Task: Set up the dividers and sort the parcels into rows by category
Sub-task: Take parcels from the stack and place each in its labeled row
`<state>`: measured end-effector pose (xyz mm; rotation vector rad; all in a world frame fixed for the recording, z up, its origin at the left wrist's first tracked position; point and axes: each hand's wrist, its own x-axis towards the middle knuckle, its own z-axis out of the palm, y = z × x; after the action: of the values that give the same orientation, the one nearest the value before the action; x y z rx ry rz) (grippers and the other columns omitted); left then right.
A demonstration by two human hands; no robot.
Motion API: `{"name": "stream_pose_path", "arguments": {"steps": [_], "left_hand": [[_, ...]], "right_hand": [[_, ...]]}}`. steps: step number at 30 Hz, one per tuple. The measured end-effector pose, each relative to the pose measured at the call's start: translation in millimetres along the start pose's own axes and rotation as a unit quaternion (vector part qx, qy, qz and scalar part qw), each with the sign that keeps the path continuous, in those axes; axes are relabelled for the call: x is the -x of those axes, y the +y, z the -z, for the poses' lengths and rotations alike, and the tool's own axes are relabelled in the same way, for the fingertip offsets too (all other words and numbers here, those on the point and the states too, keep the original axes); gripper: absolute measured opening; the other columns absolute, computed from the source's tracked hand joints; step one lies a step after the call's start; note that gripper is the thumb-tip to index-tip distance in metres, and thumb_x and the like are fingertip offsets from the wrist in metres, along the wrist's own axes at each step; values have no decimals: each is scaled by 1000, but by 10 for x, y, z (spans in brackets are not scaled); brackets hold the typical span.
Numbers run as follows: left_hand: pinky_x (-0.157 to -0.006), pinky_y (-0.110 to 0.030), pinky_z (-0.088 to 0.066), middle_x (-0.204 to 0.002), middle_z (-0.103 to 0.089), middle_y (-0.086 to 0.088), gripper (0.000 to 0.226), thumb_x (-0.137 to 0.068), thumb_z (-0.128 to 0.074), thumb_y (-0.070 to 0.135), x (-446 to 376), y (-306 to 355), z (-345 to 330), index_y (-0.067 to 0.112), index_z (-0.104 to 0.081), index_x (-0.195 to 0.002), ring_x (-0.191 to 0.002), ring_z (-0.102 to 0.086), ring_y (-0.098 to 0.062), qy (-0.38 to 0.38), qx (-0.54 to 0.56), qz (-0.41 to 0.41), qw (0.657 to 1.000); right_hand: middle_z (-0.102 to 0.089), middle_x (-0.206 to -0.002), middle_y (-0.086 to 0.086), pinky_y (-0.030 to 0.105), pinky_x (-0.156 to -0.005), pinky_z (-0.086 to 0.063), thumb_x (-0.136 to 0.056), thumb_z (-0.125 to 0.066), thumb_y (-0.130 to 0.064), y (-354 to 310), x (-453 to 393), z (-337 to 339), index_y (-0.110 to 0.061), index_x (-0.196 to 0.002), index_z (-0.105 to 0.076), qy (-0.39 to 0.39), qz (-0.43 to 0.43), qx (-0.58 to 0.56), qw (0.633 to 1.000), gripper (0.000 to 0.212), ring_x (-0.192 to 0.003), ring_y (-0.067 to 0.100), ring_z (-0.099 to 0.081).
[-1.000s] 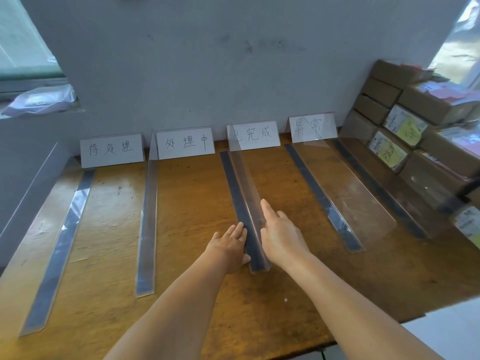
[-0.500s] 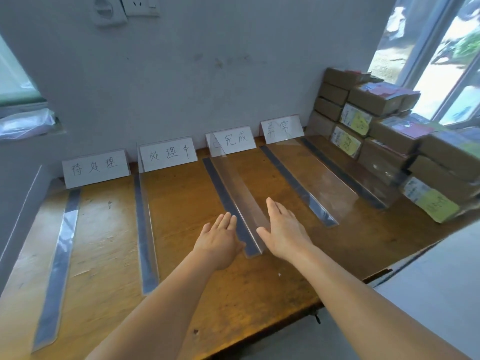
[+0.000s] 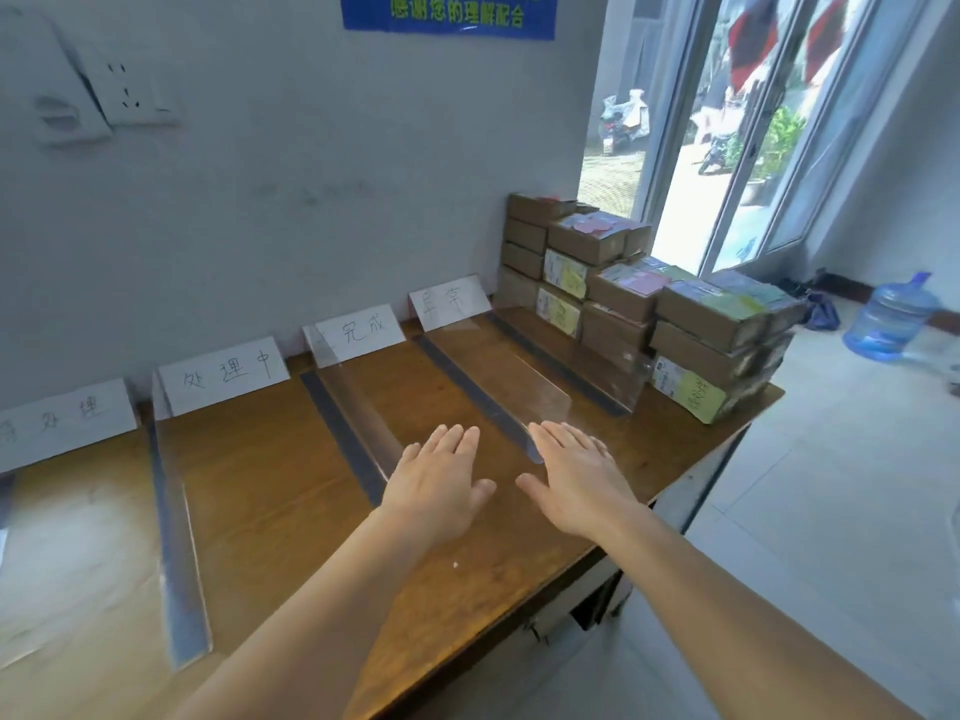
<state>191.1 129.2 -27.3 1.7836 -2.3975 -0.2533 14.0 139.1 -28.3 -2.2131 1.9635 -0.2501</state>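
Both my hands spread flat, holding nothing: right hand (image 3: pixel 579 475) nearer the parcels (image 3: pixel 675 314), stacked ahead-right; clear divider (image 3: pixel 498 387) runs lengthwise away from its fingertips.

A small parcel-handling office: beyond the hands, a wooden bench (image 3: pixel 270 511) carries handwritten category signs (image 3: pixel 223 374) against the wall; stacked cardboard parcels (image 3: pixel 717 324) right of them, a blue notice (image 3: pixel 447 13) above.
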Motion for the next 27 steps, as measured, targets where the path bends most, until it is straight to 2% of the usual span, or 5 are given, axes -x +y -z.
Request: {"name": "stream_pose_path", "arguments": {"steps": [6,9,16,24,27], "left_hand": [[-116,-40,-13,-158,-19,5,69,-95,-42,52,-403,824,-90,25,-14,-152,-146,-12,-17,12,9,-46,999],[-116,-41,-18,-158,-21,3,69,-96,-40,52,-635,1266,-141,23,-13,-152,-146,-14,-17,14,2,-55,998],[-117,-40,-18,-158,-19,1,68,-98,-36,50,-1130,2202,-217,20,-10,-152,-146,-12,-17,24,4,-63,998],[-115,-38,-17,-158,-18,-1,68,-98,-35,48,-1711,2841,-237,16,-10,-152,-146,-12,-18,25,21,-65,997],[-116,-38,-19,-158,-19,1,69,-98,-37,48,-2005,2942,-239,16,-11,-152,-145,-15,-16,29,69,-60,995]], "right_hand": [[-18,-158,-5,41,-117,-9,-94,-45,-50,764,95,349,-26,-151,-16,28,-24,0,999,68,-146,17,-9],[-18,-158,-5,40,-118,-11,-95,-45,-49,1252,77,548,-25,-151,-18,39,-27,5,999,66,-146,16,-9],[-21,-157,-3,41,-117,-12,-95,-46,-47,2325,28,897,-22,-150,-22,57,-30,0,998,64,-146,17,-11],[-31,-152,-3,36,-115,-19,-93,-49,-46,3151,-218,1207,-21,-144,-35,97,-49,-30,994,58,-142,15,-20],[-28,-154,0,36,-116,-17,-94,-48,-45,3385,-399,1272,-18,-146,-32,105,-71,-52,991,62,-143,17,-19]]}}
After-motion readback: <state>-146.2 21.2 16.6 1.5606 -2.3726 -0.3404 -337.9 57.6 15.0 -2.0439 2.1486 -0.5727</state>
